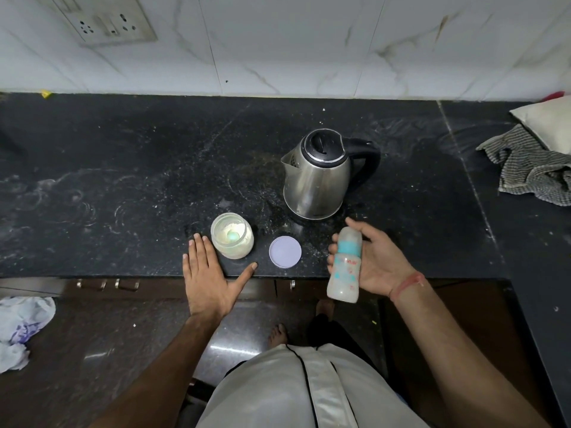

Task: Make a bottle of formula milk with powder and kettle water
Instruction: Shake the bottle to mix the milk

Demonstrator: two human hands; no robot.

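The right hand [375, 261] grasps the capped baby bottle [345, 265] above the black countertop's [123, 180] front edge. The left hand [205, 273] lies flat, fingers straight, just beside the open powder jar [232, 235]; a scoop, possibly, sits inside. The lilac lid [285, 252] and steel kettle [318, 176] stand nearby.

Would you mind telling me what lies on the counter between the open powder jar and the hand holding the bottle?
In the head view, a round lilac lid lies flat between the powder jar and the right hand.
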